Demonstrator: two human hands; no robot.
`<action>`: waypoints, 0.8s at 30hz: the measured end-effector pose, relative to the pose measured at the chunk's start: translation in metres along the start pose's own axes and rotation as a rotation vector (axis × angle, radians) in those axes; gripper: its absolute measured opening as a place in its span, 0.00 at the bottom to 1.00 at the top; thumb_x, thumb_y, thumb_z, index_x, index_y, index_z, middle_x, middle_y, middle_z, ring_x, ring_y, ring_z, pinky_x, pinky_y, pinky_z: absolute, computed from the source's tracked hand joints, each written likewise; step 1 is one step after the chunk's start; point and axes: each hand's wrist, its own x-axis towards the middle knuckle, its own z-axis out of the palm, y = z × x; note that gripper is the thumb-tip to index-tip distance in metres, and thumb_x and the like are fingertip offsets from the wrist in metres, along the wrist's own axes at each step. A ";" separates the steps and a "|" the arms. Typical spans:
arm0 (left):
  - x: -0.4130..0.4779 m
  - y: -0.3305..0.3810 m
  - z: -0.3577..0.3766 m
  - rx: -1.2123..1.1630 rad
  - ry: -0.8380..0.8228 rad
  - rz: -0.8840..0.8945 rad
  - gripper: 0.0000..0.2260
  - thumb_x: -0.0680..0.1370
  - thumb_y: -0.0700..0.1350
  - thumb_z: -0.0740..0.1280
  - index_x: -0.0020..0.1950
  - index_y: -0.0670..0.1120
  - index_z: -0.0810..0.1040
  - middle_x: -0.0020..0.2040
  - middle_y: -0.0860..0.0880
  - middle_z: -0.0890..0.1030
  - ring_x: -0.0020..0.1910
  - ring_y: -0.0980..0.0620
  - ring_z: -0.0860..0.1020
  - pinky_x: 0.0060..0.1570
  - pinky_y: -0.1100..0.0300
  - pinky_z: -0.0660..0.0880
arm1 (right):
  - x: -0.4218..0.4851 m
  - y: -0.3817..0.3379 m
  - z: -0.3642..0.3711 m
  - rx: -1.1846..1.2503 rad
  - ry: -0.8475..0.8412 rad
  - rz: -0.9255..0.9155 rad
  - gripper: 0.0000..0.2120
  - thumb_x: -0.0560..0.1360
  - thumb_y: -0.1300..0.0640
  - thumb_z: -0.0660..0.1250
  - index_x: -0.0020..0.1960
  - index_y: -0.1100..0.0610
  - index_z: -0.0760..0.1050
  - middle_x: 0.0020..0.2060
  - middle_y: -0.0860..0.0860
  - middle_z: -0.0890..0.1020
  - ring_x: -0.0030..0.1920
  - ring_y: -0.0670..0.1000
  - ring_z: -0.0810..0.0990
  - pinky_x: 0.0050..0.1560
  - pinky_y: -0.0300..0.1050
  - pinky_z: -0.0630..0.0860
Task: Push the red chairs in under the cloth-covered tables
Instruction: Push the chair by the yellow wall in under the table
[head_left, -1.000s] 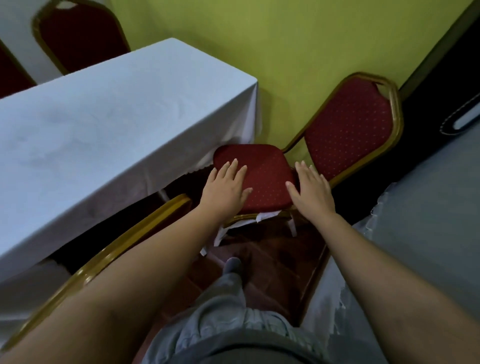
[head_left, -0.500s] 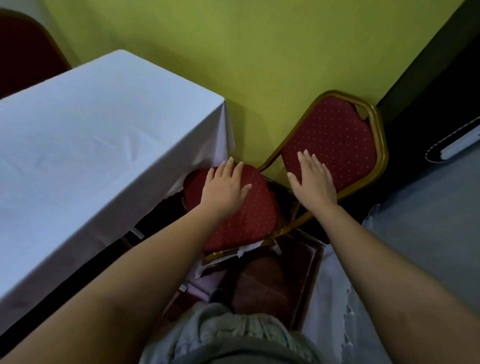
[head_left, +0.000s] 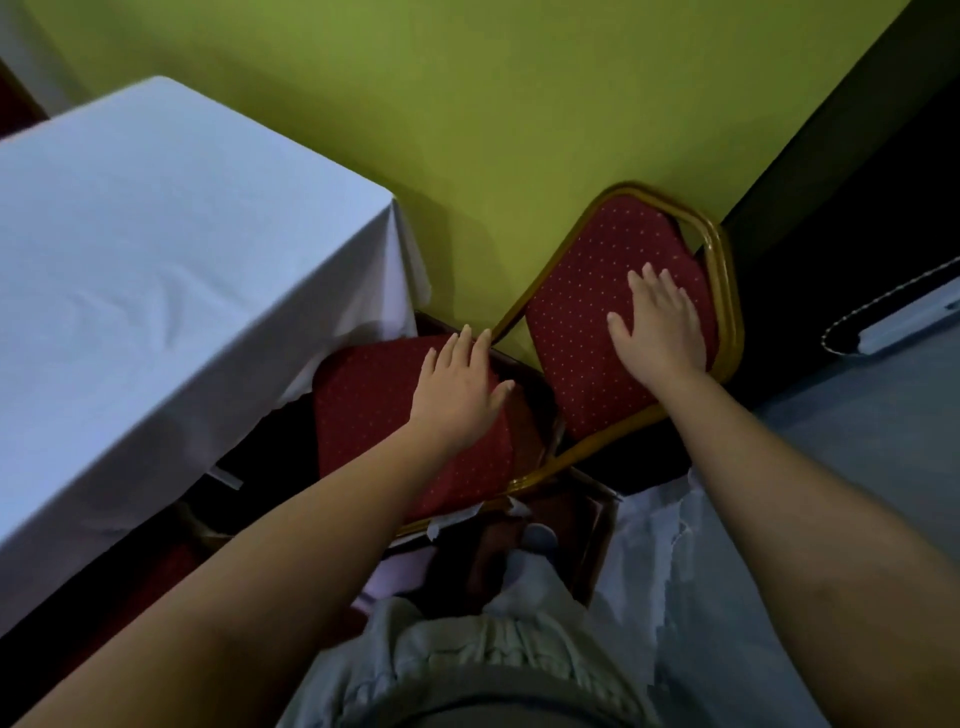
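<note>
Head view: both hands, left hand (head_left: 457, 387) and right hand (head_left: 660, 327), lie flat, released, on red chair (head_left: 582, 322) beside white-clothed table (head_left: 156, 260), green wall (head_left: 467, 104).

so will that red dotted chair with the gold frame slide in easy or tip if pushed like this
The red dotted chair with the gold metal frame probably slides rather than tips: the left hand presses its seat low. The right hand lies high on the backrest, so hard pushing there could rock it. The frame looks rigid.

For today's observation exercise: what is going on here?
A person leans over a red padded chair with a gold metal frame. The left hand lies flat on its seat, the right hand flat on its backrest. The seat's near corner sits just under the white cloth-covered table; most of the chair is out.
</note>
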 end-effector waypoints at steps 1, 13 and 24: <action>0.008 0.007 0.003 -0.008 0.003 -0.015 0.32 0.82 0.61 0.50 0.80 0.46 0.47 0.80 0.44 0.50 0.79 0.46 0.49 0.76 0.47 0.48 | 0.013 0.007 -0.002 -0.022 0.001 -0.010 0.30 0.81 0.47 0.54 0.79 0.56 0.51 0.79 0.54 0.52 0.78 0.53 0.47 0.77 0.52 0.46; 0.096 0.111 0.038 -0.090 -0.029 -0.039 0.36 0.80 0.64 0.50 0.80 0.44 0.44 0.80 0.42 0.48 0.78 0.45 0.49 0.76 0.47 0.48 | 0.136 0.080 -0.019 -0.114 -0.050 -0.084 0.30 0.81 0.48 0.55 0.79 0.57 0.50 0.79 0.55 0.48 0.78 0.55 0.47 0.77 0.52 0.45; 0.132 0.208 0.073 -0.292 -0.140 0.080 0.44 0.76 0.71 0.53 0.79 0.45 0.38 0.80 0.43 0.40 0.78 0.48 0.41 0.77 0.49 0.44 | 0.164 0.095 -0.021 0.034 -0.093 -0.216 0.28 0.83 0.48 0.51 0.79 0.58 0.52 0.78 0.55 0.55 0.78 0.54 0.52 0.75 0.51 0.52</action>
